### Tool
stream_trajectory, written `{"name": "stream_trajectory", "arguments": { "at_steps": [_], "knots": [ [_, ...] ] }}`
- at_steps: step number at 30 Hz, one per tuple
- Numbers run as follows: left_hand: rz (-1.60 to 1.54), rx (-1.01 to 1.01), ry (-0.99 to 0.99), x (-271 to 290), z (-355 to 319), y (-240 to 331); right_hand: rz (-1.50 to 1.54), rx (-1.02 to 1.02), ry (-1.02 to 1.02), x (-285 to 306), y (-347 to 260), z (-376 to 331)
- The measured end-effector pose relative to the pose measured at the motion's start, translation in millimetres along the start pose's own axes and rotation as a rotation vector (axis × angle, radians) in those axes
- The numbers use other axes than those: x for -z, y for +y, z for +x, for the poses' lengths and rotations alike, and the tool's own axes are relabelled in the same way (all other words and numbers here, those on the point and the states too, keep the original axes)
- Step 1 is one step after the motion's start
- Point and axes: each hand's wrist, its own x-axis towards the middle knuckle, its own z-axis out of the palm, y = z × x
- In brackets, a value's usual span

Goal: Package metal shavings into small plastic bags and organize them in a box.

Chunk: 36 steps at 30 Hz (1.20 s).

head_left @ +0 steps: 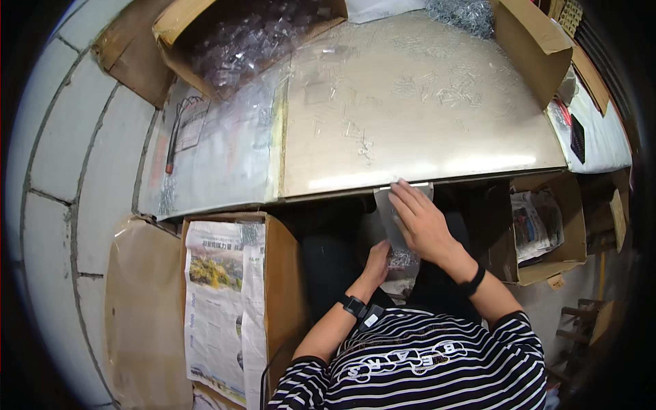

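A clear plastic bag (386, 212) hangs down at the front edge of the table, its top level with the tabletop. Small shiny wire-like pieces (403, 258) show in its lower part. My left hand (376, 263) is closed at the bag's lower left side; its fingertips are partly hidden. Against the upper right of the bag lies my right hand (420, 222), its fingers stretched out toward the table edge.
Loose metal pins (451, 85) lie scattered over the table (410, 147). A carton of clear plastic pieces (181, 34) stands at the back left, and a red-tipped tool (171, 154) at left. Below are a newspaper-covered box (280, 273) and an open carton (547, 273). A dark phone-like object (577, 139) sits right.
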Motion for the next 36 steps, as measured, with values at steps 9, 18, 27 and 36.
{"name": "stream_trajectory", "arguments": {
  "at_steps": [9,18,27,36],
  "knots": [
    [0.105,0.186,-0.103,11,-24,7,0.395,-0.325,0.002,25,10,-79],
    [0.318,-0.090,-0.176,-39,-79,68,0.520,-0.340,-0.009,11,-12,-70],
    [0.134,-0.192,-0.156,-59,-88,86,0.790,-0.361,0.043,9,-23,-50],
    [0.060,-0.436,-0.007,-58,-74,69,-0.005,-0.016,-0.057,6,-45,-53]
  ]
}}
